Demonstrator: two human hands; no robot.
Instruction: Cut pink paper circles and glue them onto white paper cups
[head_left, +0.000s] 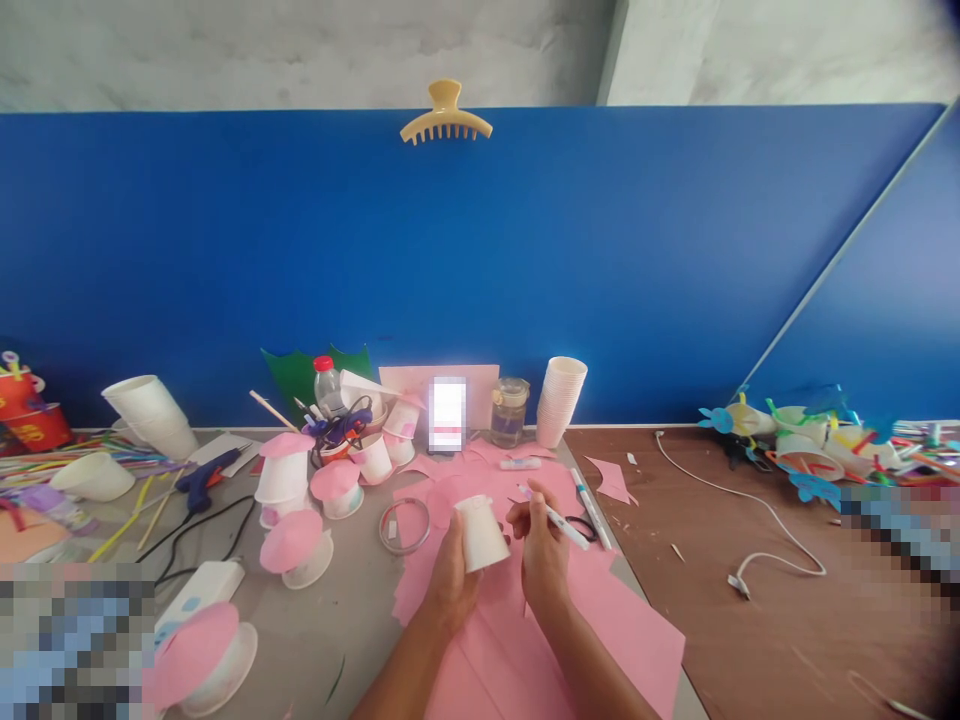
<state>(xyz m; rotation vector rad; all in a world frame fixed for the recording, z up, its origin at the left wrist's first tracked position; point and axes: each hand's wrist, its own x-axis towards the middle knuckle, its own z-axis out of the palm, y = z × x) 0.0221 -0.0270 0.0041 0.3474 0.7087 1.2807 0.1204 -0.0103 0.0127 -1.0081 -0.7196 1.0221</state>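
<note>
My left hand point(450, 580) is closed around a white paper cup point(480, 533), held upside down above pink paper sheets point(540, 640). My right hand point(541, 555) is just right of the cup and grips a white marker pen point(559, 519), whose tip points toward the cup's side. Both hands hover over the pink paper near the table's front edge.
Several cups topped with pink paper point(296, 545) stand to the left, near a blue glue gun point(202, 480) and a tape roll point(403, 525). A cup stack point(561, 400), jar point(510, 410) and phone point(447, 413) line the blue partition. Another marker point(589, 505), scissors and a white cable point(750, 520) lie right.
</note>
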